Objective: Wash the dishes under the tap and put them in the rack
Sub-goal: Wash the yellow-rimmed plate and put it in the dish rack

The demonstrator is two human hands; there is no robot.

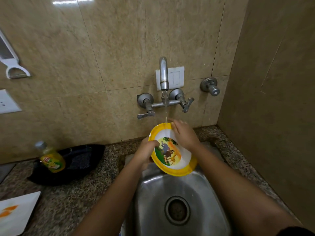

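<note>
A yellow-rimmed plate (pixel 177 165) with a cartoon animal picture is tilted over the steel sink (pixel 153 193), under the running tap (pixel 164 74). My left hand (pixel 146 151) grips the plate's left rim, thumb on its face. Flat on the upper right of the plate lies my right hand (pixel 185 134), fingers straight and reaching toward the far rim where the water stream lands. No rack is in view.
A yellow dish-soap bottle (pixel 52 160) stands in a black tray (pixel 88 150) on the granite counter at left. A white board (pixel 15 213) lies at the lower left. Tap handles (pixel 145 114) and a wall valve (pixel 210 86) sit on the tiled wall.
</note>
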